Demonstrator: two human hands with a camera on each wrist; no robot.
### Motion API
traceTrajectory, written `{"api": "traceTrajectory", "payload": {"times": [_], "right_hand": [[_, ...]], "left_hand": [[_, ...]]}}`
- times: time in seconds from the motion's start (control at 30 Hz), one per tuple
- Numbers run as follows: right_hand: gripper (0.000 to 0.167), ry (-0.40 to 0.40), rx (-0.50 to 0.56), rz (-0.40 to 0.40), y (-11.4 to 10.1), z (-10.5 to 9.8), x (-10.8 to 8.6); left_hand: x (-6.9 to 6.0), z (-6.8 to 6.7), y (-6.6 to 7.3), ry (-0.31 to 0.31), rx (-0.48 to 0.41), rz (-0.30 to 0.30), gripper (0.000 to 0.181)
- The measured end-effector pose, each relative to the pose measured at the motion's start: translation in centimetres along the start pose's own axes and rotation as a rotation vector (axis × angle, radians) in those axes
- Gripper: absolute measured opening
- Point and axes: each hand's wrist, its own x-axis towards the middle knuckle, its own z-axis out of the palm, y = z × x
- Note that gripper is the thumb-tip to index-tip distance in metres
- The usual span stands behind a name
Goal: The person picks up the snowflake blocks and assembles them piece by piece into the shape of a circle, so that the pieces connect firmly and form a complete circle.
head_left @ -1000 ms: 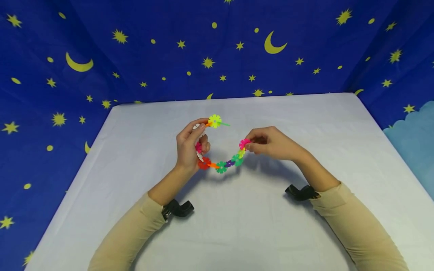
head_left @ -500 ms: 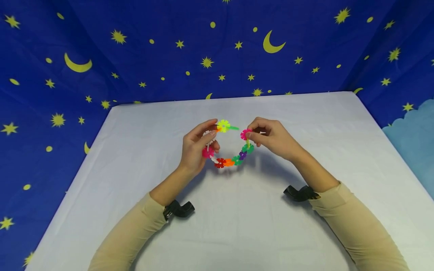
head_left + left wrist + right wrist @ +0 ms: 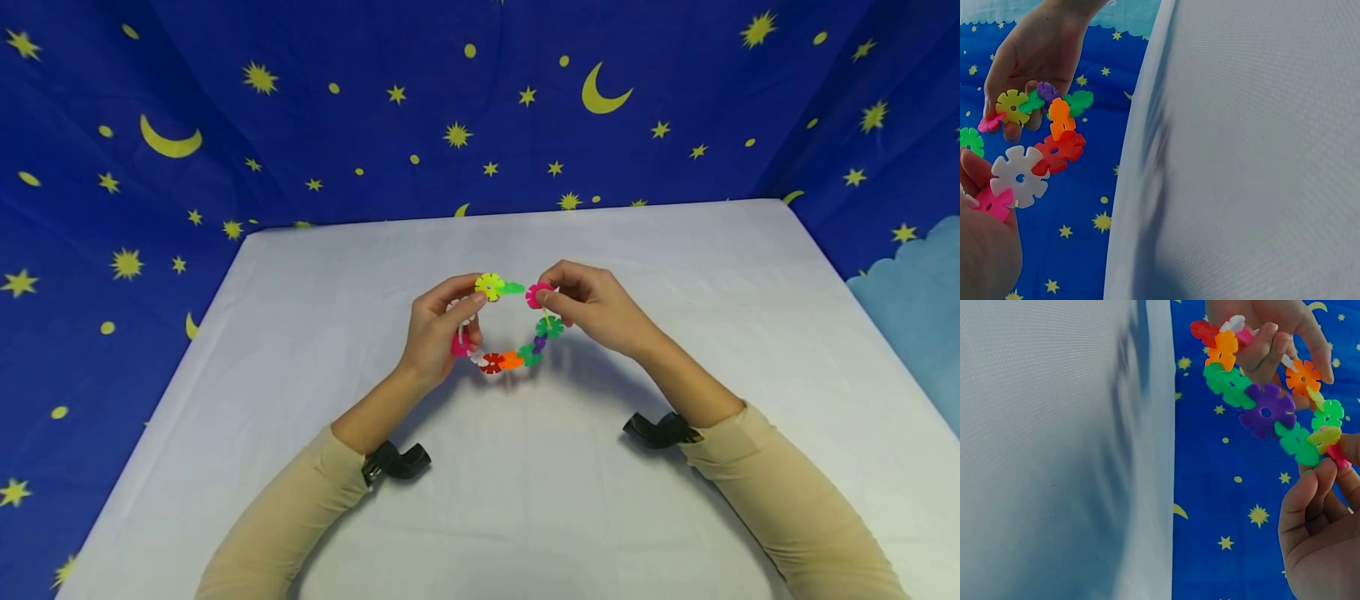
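Observation:
A chain of interlocking plastic snowflake discs (image 3: 511,361) is bent into a nearly closed ring above the table. My left hand (image 3: 435,333) pinches it near the yellow disc (image 3: 490,287), between thumb and fingers. Beyond that yellow disc, a green disc (image 3: 513,288) forms one end. At the other end, a pink disc (image 3: 538,295) is pinched by my right hand (image 3: 600,308). A small gap seems to separate the green and pink discs in the head view. Purple (image 3: 1266,412), orange (image 3: 1062,118), red (image 3: 1059,152) and white (image 3: 1020,177) discs hang along the lower curve.
The white-covered table (image 3: 525,500) lies beneath both hands. Behind it hangs a blue cloth (image 3: 375,125) with yellow stars and moons. Black wrist mounts (image 3: 405,463) sit at both sleeves.
The chain's two ends have come closer together, narrowing the ring's gap. My left hand has shifted right and my right hand has moved slightly up, away from me, with the pink disc.

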Motion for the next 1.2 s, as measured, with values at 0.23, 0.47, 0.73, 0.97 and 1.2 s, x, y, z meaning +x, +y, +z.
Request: {"api": "traceTrajectory", "payload": {"times": [0.23,0.47,0.73,0.97,1.2], "right_hand": [[0.012,-0.002,-0.042,0.002,-0.27,0.10,-0.07],[0.012,-0.022,-0.050,-0.050,-0.23,0.03,-0.04],[0.012,-0.039,-0.074,-0.044,-0.52,0.26,-0.22],[0.013,-0.037,-0.082,-0.025,-0.76,0.26,-0.26],[0.013,-0.045,-0.058,-0.023,-0.58,0.26,-0.16]], "left_hand": [[0.02,-0.10,-0.22,-0.032,0.038,0.018,0.018],[0.14,0.01,-0.35,0.034,0.095,-0.004,0.017],[0.07,0.04,-0.35,0.087,0.123,-0.007,0.016],[0.02,-0.07,-0.36,0.077,0.111,-0.014,0.016],[0.18,-0.09,-0.56,0.074,0.131,-0.012,0.015]]}}
